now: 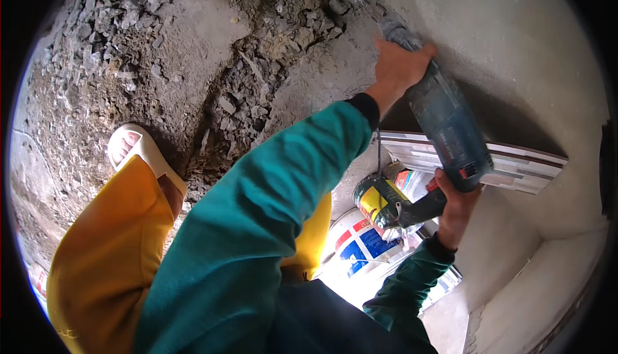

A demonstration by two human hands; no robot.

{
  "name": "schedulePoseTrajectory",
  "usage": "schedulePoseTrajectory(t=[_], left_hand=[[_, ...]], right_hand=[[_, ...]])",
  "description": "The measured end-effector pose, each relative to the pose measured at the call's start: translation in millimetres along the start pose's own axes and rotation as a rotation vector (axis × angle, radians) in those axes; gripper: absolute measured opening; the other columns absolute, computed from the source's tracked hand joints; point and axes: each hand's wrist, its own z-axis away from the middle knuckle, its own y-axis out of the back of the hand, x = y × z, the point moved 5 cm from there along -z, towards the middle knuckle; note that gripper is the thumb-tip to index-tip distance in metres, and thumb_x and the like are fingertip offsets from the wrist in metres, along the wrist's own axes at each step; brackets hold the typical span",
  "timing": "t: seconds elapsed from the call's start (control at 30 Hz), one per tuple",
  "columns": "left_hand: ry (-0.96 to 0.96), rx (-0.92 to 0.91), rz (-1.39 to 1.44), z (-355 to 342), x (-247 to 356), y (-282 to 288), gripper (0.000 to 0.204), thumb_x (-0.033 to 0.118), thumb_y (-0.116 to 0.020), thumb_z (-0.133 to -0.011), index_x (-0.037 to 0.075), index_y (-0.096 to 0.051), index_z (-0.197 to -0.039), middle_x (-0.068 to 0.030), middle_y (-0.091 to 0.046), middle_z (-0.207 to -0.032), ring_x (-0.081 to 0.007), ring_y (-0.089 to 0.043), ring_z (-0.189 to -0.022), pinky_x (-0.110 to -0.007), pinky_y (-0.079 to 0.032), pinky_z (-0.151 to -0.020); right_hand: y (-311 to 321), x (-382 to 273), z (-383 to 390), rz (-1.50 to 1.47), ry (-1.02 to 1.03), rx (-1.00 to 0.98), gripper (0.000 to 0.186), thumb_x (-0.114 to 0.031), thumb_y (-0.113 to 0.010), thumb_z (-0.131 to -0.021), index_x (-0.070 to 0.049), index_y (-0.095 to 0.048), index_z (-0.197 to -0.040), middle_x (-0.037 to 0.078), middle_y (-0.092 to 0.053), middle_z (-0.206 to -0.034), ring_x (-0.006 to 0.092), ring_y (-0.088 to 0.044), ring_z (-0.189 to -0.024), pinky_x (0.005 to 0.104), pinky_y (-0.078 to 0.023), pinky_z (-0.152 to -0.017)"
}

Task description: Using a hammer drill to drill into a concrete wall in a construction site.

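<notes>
A blue demolition hammer [450, 128], dusty grey toward its front, slants across the right half of the head view. My left hand [399, 67] wraps round its front end, close behind the chuck. My right hand [456, 207] grips the rear handle, fingers closed about it. The tool's nose points up and left at broken concrete rubble [315, 9] beside the wall. Its bit is hard to make out against the grey dust, and I cannot tell whether it touches the floor.
A rubble-filled channel [238, 103] runs through the concrete floor, with more debris [106, 25] at far left. Patterned tile panels [528, 167] lean at the wall [515, 38]. A dark can [375, 202] and a white bucket [367, 244] stand below the hammer. My sandalled foot [138, 148] is at left.
</notes>
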Motion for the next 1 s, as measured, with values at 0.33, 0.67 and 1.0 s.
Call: schedulePoseTrajectory(t=[0.33,0.67,1.0], left_hand=[[0.092,-0.028,-0.228,-11.0,-13.8,-12.0,0.101,0.045,-0.077,-0.069,-0.015,-0.024,-0.130,-0.0282,-0.062,-0.114,-0.0386,-0.063,-0.106,-0.039,-0.049,-0.095],[0.052,0.029,0.437,36.3,22.8,-30.2,0.091,0.042,-0.072,-0.073,-0.025,-0.033,-0.123,-0.0260,-0.063,-0.104,-0.0274,-0.064,-0.095,-0.036,-0.051,-0.088],[0.203,-0.033,0.402,-31.3,79.3,-49.2,0.114,0.064,-0.055,-0.083,-0.024,-0.012,-0.140,-0.0294,-0.049,-0.136,-0.0372,-0.048,-0.129,-0.036,-0.034,-0.109]], right_hand=[[-1.8,51.8,-10.2,-0.188,-0.105,-0.030,0.029,0.002,-0.075,-0.076,0.003,-0.063,-0.102,0.010,-0.067,-0.078,0.0195,-0.066,-0.064,0.0305,-0.053,-0.065],[65.1,-84.4,3.9,0.223,0.194,-0.184,0.056,-0.020,-0.081,-0.079,0.007,-0.052,-0.118,0.012,-0.064,-0.090,0.0171,-0.062,-0.072,0.0280,-0.052,-0.067],[60.2,-176.2,-125.9,0.481,0.174,-0.329,0.038,-0.033,-0.073,-0.086,-0.004,-0.059,-0.105,0.006,-0.062,-0.082,0.0147,-0.062,-0.068,0.0279,-0.051,-0.062]])
